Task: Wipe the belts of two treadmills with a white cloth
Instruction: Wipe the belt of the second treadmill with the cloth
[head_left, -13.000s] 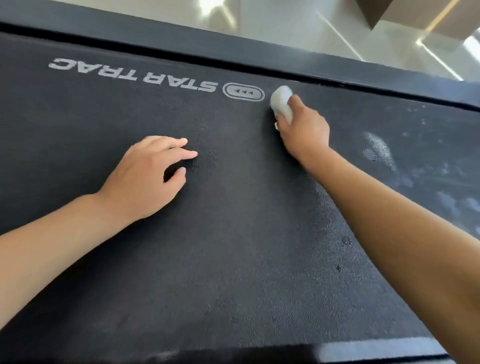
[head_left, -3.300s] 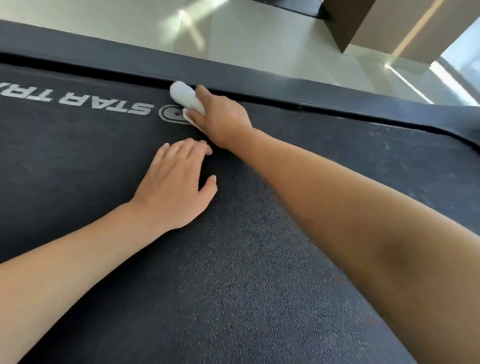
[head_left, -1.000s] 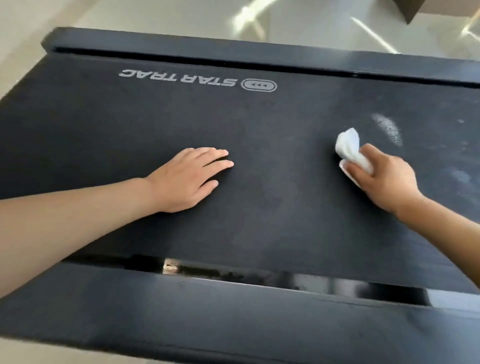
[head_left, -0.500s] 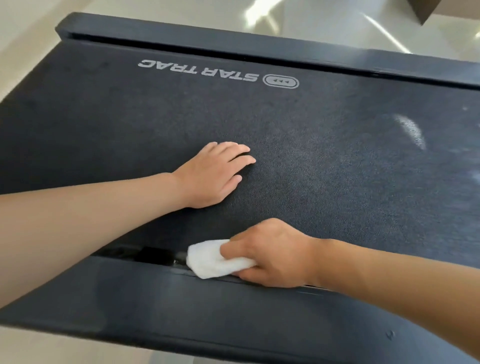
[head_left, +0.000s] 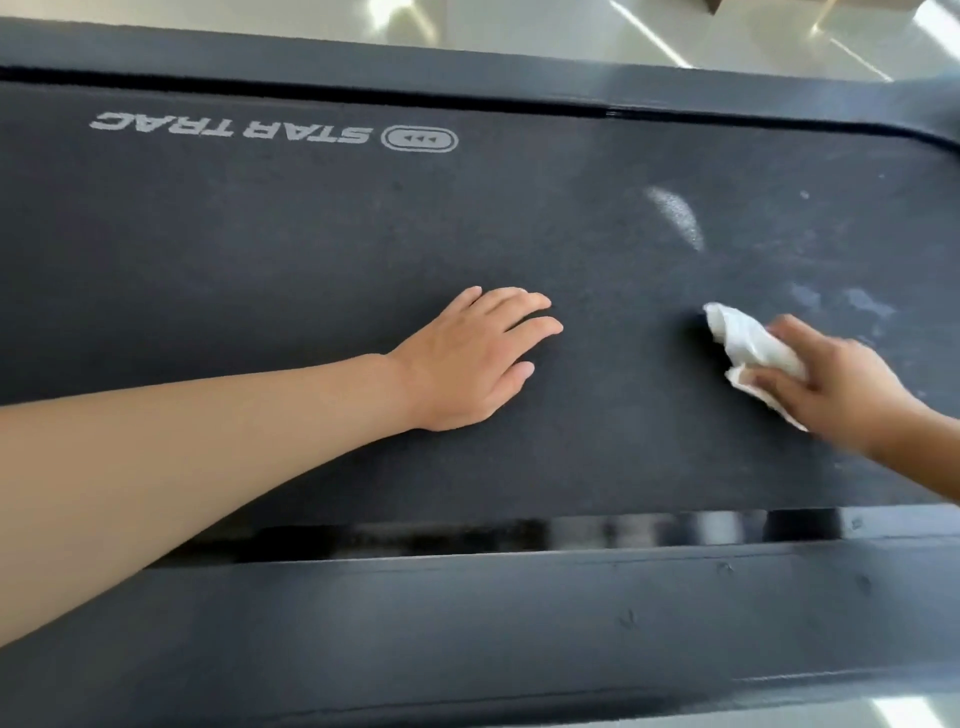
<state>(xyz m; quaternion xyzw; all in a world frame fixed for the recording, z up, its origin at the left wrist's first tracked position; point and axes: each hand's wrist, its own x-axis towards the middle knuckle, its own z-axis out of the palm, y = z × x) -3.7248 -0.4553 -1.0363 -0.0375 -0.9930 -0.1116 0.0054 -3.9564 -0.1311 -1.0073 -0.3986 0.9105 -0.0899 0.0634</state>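
The right hand (head_left: 841, 384) is gripping a crumpled white cloth (head_left: 753, 345), fingers curled round it so that the wad is sticking out ahead of the knuckles and pressing on the dark, textured treadmill belt (head_left: 311, 234). The left hand (head_left: 472, 358) is lying flat on the belt well to the left of the cloth, fingers straight and holding nothing, apparently bracing the person's weight.

The step in hand looks like wiping the right-hand part of this belt. Just beyond the cloth a pale streak (head_left: 675, 218) and some faint greyish smudges (head_left: 841, 304) are showing on the surface, so the next move probably calls for pushing the cloth forward and rightward over those marks with firm pressure. No second treadmill is in view, so much of the task likely remains.

White lettering (head_left: 231, 130) on the belt, upside down from here, is reading "STAR TRAC", beside an oval logo (head_left: 420, 139) with three small triangles. Black side rails (head_left: 467, 613) are framing the belt.
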